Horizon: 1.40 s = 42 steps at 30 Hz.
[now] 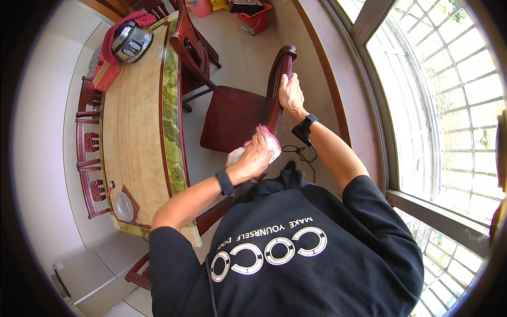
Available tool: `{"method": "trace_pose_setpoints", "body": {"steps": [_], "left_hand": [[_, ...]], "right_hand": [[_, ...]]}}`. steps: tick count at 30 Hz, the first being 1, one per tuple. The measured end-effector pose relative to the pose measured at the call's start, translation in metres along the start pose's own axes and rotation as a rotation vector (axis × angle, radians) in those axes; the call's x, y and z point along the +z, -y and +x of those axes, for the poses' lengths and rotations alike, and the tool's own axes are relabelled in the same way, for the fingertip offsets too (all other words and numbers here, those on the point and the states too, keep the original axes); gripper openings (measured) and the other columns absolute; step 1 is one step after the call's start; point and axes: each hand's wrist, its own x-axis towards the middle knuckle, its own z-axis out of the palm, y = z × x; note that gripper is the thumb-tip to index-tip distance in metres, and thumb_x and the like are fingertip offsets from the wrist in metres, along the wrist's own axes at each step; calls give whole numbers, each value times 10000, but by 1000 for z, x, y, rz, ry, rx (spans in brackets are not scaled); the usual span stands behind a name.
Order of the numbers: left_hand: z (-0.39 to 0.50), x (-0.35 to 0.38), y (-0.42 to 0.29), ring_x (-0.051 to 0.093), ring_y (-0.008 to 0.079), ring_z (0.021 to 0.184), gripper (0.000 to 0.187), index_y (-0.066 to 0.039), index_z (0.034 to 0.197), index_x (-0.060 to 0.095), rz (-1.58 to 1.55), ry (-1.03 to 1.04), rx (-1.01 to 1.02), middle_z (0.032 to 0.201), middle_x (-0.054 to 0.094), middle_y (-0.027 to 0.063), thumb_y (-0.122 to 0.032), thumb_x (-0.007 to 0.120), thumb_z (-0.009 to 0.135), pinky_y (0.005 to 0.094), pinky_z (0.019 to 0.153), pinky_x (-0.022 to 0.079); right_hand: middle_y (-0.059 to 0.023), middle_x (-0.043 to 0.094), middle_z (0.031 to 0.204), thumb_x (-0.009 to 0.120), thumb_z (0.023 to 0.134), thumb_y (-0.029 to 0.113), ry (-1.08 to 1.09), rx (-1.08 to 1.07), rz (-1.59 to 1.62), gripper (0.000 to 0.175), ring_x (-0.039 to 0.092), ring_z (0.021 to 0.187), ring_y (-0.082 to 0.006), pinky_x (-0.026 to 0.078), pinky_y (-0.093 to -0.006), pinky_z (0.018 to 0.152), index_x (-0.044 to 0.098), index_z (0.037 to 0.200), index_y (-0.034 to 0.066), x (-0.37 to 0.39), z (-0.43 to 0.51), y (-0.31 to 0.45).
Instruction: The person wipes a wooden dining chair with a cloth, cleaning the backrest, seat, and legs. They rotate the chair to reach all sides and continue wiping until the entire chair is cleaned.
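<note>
My left hand [255, 156] is closed around a white cloth with a pink edge [274, 147], pressed to the lower end of the backrest of a dark red wooden chair. Higher up the same backrest [283, 65], my right hand [292, 93] holds its window-side edge, with fingers pointing away from me. The chair's flat seat [235, 119] lies between the backrest and the table. Both wrists wear black bands. The fingers' undersides and part of the cloth are hidden.
Left stands a stone-topped table [134, 119] bearing an electric cooker [132, 41], red box [107, 76] and glass dish [124, 207]. Another wooden chair [194, 51] stands just beyond. A black cord [305, 154] lies near my foot. A ledge [356, 87] and window run along the right; a red bucket [255, 21] stands ahead.
</note>
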Motion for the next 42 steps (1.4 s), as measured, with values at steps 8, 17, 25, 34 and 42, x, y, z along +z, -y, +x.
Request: {"method": "trace_pose_setpoints", "body": {"steps": [8, 17, 25, 34, 42], "left_hand": [[72, -14, 7, 572, 540, 1029, 673, 260, 1229, 273, -145, 71, -129, 1109, 507, 453, -325, 489, 977, 501, 868, 513], [-46, -34, 3, 569, 499, 1057, 518, 137, 1215, 414, -238, 285, -209, 1080, 590, 357, -346, 428, 1026, 486, 884, 469], [-98, -56, -18, 676, 266, 1027, 363, 3, 1224, 621, -662, -134, -433, 1137, 673, 208, -229, 599, 946, 363, 899, 503], [-74, -25, -43, 591, 405, 1122, 734, 46, 1342, 489, -180, -174, -365, 1215, 606, 252, -285, 787, 759, 422, 947, 479], [-74, -51, 17, 703, 144, 888, 528, -13, 1169, 682, -743, 131, -400, 938, 749, 128, -300, 842, 755, 303, 821, 530]], "right_hand": [[-283, 580, 1159, 359, 1027, 420, 11, 0, 17, 430, 596, 1041, -479, 474, -550, 884, 448, 1138, 14, -2, 0, 2], [-284, 590, 1172, 375, 1025, 410, 34, -4, -11, 445, 602, 1058, -471, 480, -537, 902, 454, 1182, 0, -2, 1, 3], [-285, 589, 1178, 367, 1024, 415, 41, 2, -4, 459, 602, 1058, -472, 475, -538, 906, 454, 1185, -6, -2, 3, 0], [-289, 580, 1210, 355, 1023, 420, 78, 23, -14, 484, 587, 1088, -475, 470, -533, 920, 448, 1213, -15, -4, 4, 2], [-289, 577, 1220, 358, 1022, 416, 73, 29, -1, 487, 580, 1102, -475, 464, -526, 926, 459, 1207, -24, -3, 5, 1]]}}
